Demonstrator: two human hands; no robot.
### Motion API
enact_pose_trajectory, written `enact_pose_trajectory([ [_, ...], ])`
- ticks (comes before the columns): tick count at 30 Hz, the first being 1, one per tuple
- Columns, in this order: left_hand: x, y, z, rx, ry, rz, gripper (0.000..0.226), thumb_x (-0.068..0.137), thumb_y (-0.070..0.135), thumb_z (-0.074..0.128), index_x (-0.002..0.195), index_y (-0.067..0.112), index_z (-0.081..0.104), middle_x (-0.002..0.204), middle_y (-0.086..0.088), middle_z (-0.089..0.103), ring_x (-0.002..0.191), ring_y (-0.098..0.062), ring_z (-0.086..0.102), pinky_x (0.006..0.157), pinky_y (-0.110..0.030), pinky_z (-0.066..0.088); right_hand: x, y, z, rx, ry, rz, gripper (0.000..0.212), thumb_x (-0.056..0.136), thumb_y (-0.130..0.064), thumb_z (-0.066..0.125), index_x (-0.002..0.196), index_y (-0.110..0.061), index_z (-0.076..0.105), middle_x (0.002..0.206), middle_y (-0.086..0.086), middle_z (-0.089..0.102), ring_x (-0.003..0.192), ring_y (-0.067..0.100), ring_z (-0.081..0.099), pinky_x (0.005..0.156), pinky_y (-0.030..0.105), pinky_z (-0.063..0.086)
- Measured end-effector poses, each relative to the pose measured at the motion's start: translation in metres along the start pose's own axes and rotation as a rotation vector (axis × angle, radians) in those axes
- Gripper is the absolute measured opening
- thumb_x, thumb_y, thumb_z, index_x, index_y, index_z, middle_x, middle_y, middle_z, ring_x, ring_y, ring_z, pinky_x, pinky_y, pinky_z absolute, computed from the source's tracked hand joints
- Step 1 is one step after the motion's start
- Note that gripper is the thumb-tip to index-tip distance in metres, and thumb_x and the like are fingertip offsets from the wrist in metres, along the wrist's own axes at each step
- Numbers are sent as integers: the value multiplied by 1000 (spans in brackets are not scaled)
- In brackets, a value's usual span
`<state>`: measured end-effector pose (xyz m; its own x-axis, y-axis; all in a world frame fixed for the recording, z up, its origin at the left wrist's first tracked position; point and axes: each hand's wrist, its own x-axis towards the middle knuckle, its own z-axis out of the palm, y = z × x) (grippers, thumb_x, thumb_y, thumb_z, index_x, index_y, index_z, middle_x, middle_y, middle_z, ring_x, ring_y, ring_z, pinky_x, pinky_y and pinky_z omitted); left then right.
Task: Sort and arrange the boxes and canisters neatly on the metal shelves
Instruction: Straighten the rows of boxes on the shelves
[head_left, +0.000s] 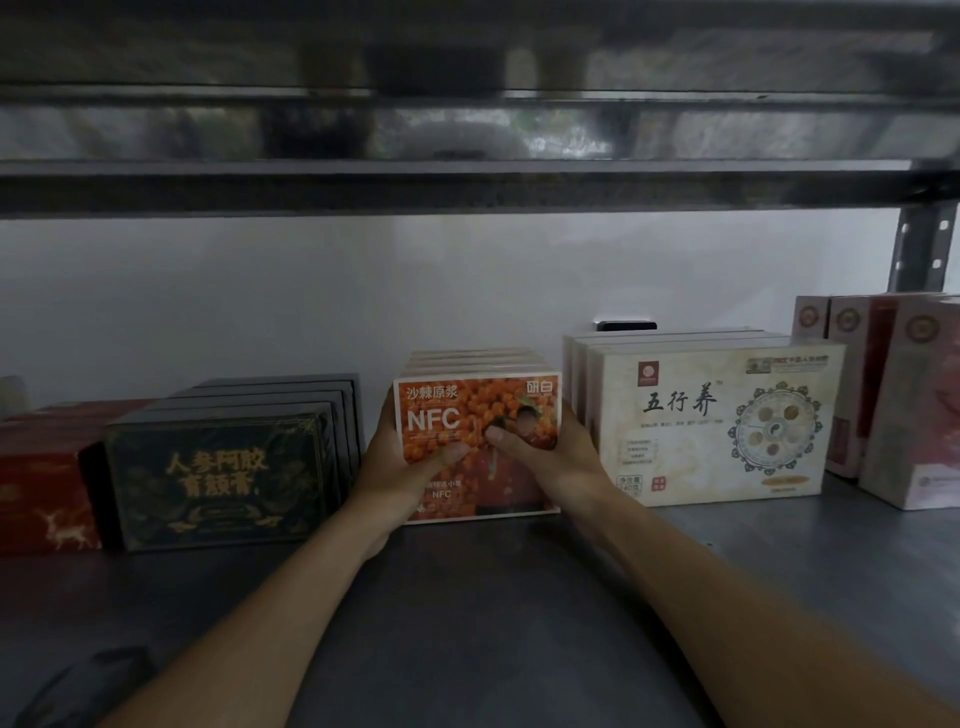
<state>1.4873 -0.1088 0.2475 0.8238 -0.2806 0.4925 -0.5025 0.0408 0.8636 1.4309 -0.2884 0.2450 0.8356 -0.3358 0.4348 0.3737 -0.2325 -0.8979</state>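
An orange NFC box (470, 410) stands upright at the front of a row of like boxes in the middle of the metal shelf (519, 597). My left hand (400, 467) grips its left edge, thumb across the front. My right hand (545, 457) grips its right edge, thumb also pressed on the front face. To the left stands a row of black boxes with gold lettering (218, 483), and beyond them red boxes (41, 499). To the right stands a row of cream boxes (717, 431), then pink boxes (909, 405) at the far right.
The upper shelf's metal beam (467, 182) hangs low above the boxes. A perforated upright post (922, 249) stands at the back right. A white wall (311, 301) closes the back. A small dark object (626, 326) sits behind the cream boxes.
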Motion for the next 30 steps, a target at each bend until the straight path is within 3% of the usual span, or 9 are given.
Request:
enact_pose_trajectory([
  [5, -1, 1, 0, -2, 5, -13, 72, 72, 24, 82, 134, 30, 45, 111, 11, 68, 99, -1, 66, 76, -20, 53, -1, -1, 0, -15, 2, 17, 66, 70, -40, 85, 127, -29, 55, 114, -7, 70, 105, 11, 68, 93, 41, 56],
  [10, -4, 4, 0, -8, 16, -22, 69, 73, 19, 82, 132, 28, 47, 109, 11, 69, 94, 2, 67, 68, -15, 54, -4, -6, 0, -58, 6, 19, 68, 71, -42, 85, 130, -29, 54, 115, -8, 70, 107, 11, 67, 93, 38, 56],
  [15, -8, 16, -1, -12, 43, -35, 67, 71, 19, 84, 128, 31, 51, 109, 9, 70, 98, -5, 67, 80, -29, 57, -21, -21, 0, -175, 17, 25, 81, 64, -63, 80, 133, -34, 47, 120, -13, 66, 111, 10, 63, 98, 39, 53],
  [17, -12, 24, -2, 17, 58, -16, 63, 75, 18, 83, 127, 34, 52, 109, 12, 69, 96, 0, 66, 89, -36, 55, -33, -32, -2, -246, 34, 25, 69, 73, -57, 78, 130, -32, 46, 119, -14, 63, 107, 8, 61, 91, 27, 53],
  [19, -17, 36, -4, 60, 85, 22, 68, 79, 16, 80, 134, 38, 45, 121, 16, 61, 104, 8, 59, 100, -37, 48, -46, -45, -5, -344, 49, 21, 56, 82, -44, 75, 129, -29, 47, 116, -11, 63, 100, 7, 59, 82, 16, 48],
  [21, -19, 47, -7, 163, 113, 56, 85, 82, 18, 77, 150, 30, 28, 142, 9, 46, 123, 2, 42, 111, -35, 36, -59, -56, -9, -480, 62, -19, 56, 86, -36, 73, 134, -24, 47, 122, -3, 65, 108, 14, 61, 89, 23, 49],
  [23, -20, 54, -10, 270, 124, 114, 87, 84, 21, 75, 153, 25, 23, 152, 3, 36, 135, -7, 34, 115, -33, 29, -74, -67, -13, -619, 46, -67, 61, 87, -36, 72, 140, -22, 45, 129, 1, 64, 119, 20, 59, 100, 31, 46],
  [27, -29, 64, -10, 467, 144, 259, 72, 88, 28, 70, 150, 23, 33, 149, -2, 41, 135, -18, 40, 113, -36, 33, -101, -85, -25, -838, 71, -134, 66, 89, -40, 69, 145, -17, 43, 138, 6, 58, 125, 23, 54, 100, 24, 39],
  [30, -42, 75, -4, 505, 141, 351, 62, 89, 25, 69, 144, 17, 43, 143, -7, 47, 130, -23, 44, 109, -33, 34, -114, -91, -36, -893, 117, -174, 67, 89, -44, 68, 146, -17, 44, 142, 5, 55, 129, 23, 51, 105, 32, 40],
])
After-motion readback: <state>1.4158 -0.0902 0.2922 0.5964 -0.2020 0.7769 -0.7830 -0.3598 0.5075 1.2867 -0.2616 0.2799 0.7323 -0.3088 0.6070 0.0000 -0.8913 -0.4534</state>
